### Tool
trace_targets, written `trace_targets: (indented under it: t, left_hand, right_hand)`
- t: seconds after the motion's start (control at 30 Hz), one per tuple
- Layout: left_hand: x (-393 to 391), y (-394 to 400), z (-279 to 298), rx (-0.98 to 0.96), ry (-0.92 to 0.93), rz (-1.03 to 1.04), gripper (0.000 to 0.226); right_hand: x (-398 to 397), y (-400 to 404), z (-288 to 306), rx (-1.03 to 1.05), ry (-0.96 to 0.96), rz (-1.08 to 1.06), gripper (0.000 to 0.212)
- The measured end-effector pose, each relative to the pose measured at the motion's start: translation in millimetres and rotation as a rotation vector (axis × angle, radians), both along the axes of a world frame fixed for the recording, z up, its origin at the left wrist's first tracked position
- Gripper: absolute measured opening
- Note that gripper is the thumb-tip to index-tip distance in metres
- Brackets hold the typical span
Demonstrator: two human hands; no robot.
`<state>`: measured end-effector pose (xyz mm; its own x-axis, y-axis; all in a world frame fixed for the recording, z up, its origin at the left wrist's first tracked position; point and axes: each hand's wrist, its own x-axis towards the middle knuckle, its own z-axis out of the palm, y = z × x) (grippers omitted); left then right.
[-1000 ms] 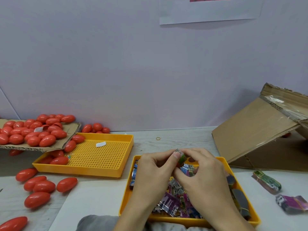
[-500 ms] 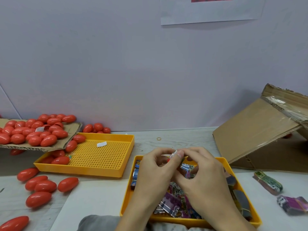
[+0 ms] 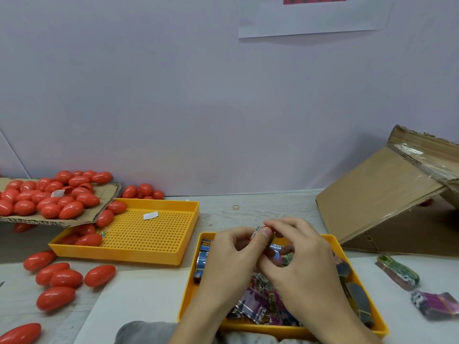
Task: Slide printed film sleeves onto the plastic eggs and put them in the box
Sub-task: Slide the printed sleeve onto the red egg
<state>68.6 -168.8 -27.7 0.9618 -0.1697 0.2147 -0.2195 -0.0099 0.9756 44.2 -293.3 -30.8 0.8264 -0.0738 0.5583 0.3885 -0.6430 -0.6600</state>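
Note:
My left hand (image 3: 229, 259) and my right hand (image 3: 301, 256) meet over the yellow tray of printed film sleeves (image 3: 357, 249). Together they pinch a small red egg (image 3: 267, 229) with a shiny printed sleeve (image 3: 257, 230) around it; the fingers hide most of both. Loose sleeves (image 3: 255, 304) fill the tray below the hands. Red plastic eggs (image 3: 59, 279) lie on the table at the left. More red eggs are heaped on a cardboard sheet (image 3: 104, 194). A tipped cardboard box (image 3: 377, 194) stands at the right.
A second yellow perforated tray (image 3: 154, 234) holds a few eggs and a white slip. Two sleeve bundles (image 3: 397, 271) lie right of the near tray. A rubber band (image 3: 236, 207) lies near the wall. White paper sheets cover the near table.
The sleeved egg has been turned between my fingers; its red tip now shows where the green sleeve print showed before. Both hands have stayed over the tray.

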Motion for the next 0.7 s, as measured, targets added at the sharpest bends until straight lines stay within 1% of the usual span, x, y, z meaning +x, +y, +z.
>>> trace_targets:
  t: [0.13, 0.27, 0.43, 0.57, 0.63, 0.7]
  left_hand:
    - [2.3, 0.2, -1.7, -0.060, 0.026, 0.009, 0.023]
    - [2.2, 1.4, -1.0, -0.048, 0.020, -0.012, 0.026]
    - [1.6, 2.5, -2.1, -0.038, -0.010, -0.010, 0.024]
    - [1.2, 2.2, -1.6, -0.057, 0.001, -0.018, 0.023]
    - [0.9, 1.4, 0.9, -0.105, 0.040, -0.033, 0.024]
    - [0.0, 0.4, 5.0, -0.218, 0.141, -0.054, 0.031]
  right_hand:
    - [-1.1, 1.0, 2.7, -0.042, -0.012, 0.047, 0.045]
    - [-1.2, 0.7, 2.0, -0.042, -0.024, 0.045, 0.040]
    - [0.4, -0.8, -0.1, -0.032, -0.022, 0.054, 0.034]
    - [0.6, 0.4, -0.2, -0.024, -0.003, 0.063, 0.032]
    - [0.7, 0.1, 0.5, 0.020, 0.000, 0.062, 0.035]
    - [0.2, 0.1, 2.0, 0.064, 0.000, 0.067, 0.042]
